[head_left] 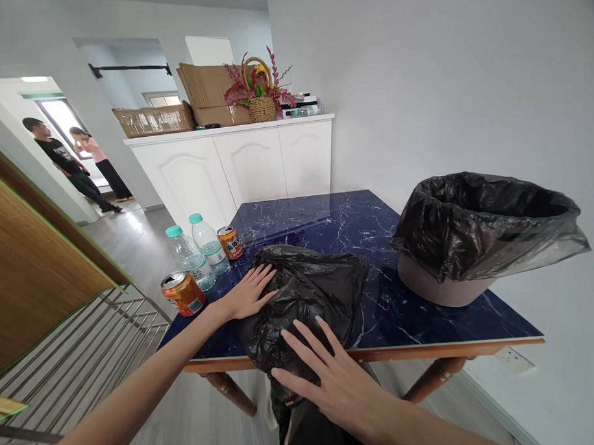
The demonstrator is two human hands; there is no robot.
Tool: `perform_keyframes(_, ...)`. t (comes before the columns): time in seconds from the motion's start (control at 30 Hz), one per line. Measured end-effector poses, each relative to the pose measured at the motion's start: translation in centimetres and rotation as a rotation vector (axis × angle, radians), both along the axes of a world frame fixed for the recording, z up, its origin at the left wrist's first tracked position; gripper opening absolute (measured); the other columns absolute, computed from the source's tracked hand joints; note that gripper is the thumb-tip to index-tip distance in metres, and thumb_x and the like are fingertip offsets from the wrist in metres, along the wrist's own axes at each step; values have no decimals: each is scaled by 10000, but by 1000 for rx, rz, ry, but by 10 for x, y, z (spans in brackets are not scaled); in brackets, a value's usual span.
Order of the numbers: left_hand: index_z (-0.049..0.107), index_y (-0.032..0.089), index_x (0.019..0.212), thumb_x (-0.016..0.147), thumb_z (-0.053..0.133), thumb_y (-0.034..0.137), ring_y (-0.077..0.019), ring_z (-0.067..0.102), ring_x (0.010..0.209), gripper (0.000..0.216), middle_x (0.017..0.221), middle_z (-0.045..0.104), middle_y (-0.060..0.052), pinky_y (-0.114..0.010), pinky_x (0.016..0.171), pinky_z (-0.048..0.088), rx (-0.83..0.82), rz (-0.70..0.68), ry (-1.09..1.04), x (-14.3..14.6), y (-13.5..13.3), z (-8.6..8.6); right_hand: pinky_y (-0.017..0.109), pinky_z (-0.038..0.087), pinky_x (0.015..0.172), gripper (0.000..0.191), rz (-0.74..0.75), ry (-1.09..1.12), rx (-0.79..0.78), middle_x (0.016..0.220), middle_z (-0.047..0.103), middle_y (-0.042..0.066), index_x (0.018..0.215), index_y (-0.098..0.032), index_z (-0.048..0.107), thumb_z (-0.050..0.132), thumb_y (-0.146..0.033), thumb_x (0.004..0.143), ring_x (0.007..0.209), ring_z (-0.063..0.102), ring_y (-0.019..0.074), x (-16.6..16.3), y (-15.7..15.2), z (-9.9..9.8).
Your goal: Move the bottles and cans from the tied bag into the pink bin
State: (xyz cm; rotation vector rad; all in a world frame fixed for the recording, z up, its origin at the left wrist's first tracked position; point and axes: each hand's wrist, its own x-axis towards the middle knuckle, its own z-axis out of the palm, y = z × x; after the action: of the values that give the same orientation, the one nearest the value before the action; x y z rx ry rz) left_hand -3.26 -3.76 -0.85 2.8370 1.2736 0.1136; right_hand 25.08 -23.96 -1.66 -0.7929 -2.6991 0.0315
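Right hand (342,384), black bag (315,290), black-lined bin (438,287)

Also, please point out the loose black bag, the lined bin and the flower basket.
Loose black bag (313,288), head view, its wrinkled middle.
Lined bin (436,293), head view, its lower wall.
Flower basket (262,109), head view, its woven front.

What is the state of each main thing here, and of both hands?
Loose black bag: spread on the table, hanging over its edge.
Bin: upright, lined.
Bin liner: open, folded outward.
Front bottle: upright, capped.
Rear bottle: upright, capped.
Front can: upright, opened.
Rear can: upright.
Cabinet doors: shut.
Left hand: open, resting on the bag.
Right hand: spread open.
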Motion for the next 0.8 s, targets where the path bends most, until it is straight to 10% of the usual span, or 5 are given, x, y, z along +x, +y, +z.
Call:
perform_keyframes(0.23,466,93,1611,1089,296,610,-435,331,1593,754,1685,421,-242,-687,1284,233,141,227,-75,32,-34,-21,761,203,1286,955,-97,46,9,1768,253,204,1716,-203,243,789,-256,935,1643,163,446,-6,2,3)
perform_keyframes(0.43,765,193,1209,1095,410,554,-371,595,1346,519,1302,736,-165,-628,1262,335,223,104,-142,43,-65,25,563,299,1335,460,-41,53,-182,1550,634,91,1490,-208,619,613,-176,1031,1537,480,284,49,16,19)
perform_keyframes(0.6,638,227,1394,1106,460,494,-294,611,1387,431,1529,631,-131,-475,1180,476,36,-143,-134,19,-68,46,595,385,1276,319,-204,157,-316,1125,833,64,1017,-252,805,749,-559,950,1124,778,292,109,4,48)
perform_keyframes(0.8,693,239,1259,1122,437,429,-272,678,1224,347,1266,749,-98,-469,1098,510,79,-108,-181,31,-78,44,495,550,1132,388,-437,364,-192,1409,717,117,1391,-246,666,453,-418,1116,1319,668,280,72,9,62)
